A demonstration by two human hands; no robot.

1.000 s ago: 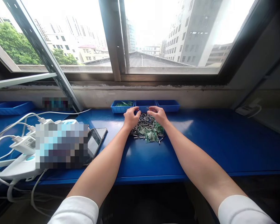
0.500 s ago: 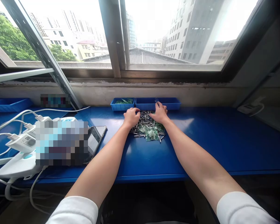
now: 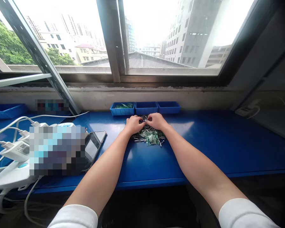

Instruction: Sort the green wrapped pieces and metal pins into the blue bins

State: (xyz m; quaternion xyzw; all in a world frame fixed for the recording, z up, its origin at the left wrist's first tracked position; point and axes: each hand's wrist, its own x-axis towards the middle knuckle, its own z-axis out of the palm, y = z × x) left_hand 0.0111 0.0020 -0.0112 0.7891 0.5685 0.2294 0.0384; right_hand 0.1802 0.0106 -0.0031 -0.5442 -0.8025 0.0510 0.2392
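On the blue table lies a pile of small slim metal pieces, like short rods or bits. Small green-tinted clear packets rest on its near side. My left hand is at the left of the pile, its fingers curled and thumb drawn in toward them. Opposite it, my right hand bends over the pile with thumb and forefinger pinched. The fingertips of both hands almost meet above the metal pieces. Whatever they grip is too small to make out.
Behind the pile stand a blue bin with green packets and two more blue bins. A phone and a white power strip with chargers and cables lie to the left. The window is beyond.
My right hand has come down and left from beside the bins, where a thin dark piece showed at its fingertips. My left hand has moved inward, closing its fingers. The view has shifted slightly.
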